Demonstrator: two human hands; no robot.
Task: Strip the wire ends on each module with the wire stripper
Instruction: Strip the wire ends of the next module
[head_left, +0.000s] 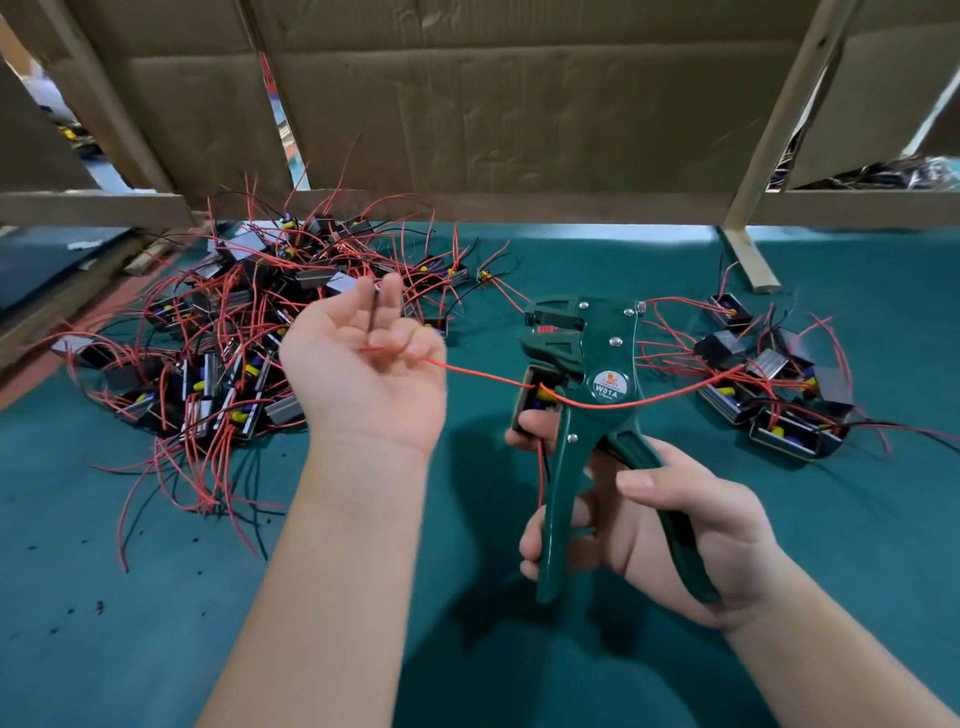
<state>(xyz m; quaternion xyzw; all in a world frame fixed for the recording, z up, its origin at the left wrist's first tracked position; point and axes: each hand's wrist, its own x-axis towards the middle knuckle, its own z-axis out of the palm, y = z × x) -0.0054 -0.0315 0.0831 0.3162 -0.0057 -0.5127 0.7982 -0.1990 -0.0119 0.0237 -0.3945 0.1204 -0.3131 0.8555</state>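
Two hands: both are raised over the table, bare forearms reaching in from the bottom edge.
Left hand (363, 374): palm up, its fingers curled in and pinching a thin red insulated wire (483, 375); a short dark wire (373, 312) stands up between the same fingers.
Right hand (675, 525): fingers wrapped round the two spread handles of a dark green metal wire stripper (592, 384), which is held upright with its head pointing left.
Held module: a small black open-topped box module (527, 395) is pressed against the left side of the stripper by the right hand's fingertips; a yellow and a blue part show inside it.
Red wire's path: it runs taut from the held module leftward to the left hand, below the stripper's jaws, not between them.
Left heap: many black box modules in a tangled pile (234, 322) on the far left of the table, with yellow and blue parts in their open tops and red and black wires sticking out.
Right heap: a smaller cluster of black modules (779, 395) lies right of the stripper, holding the same parts.
Table (130, 623): covered in a teal mat, with small dark scraps (98, 605) scattered near the left.
Backdrop: brown cardboard sheets (467, 114) on a pale wooden frame (769, 135).
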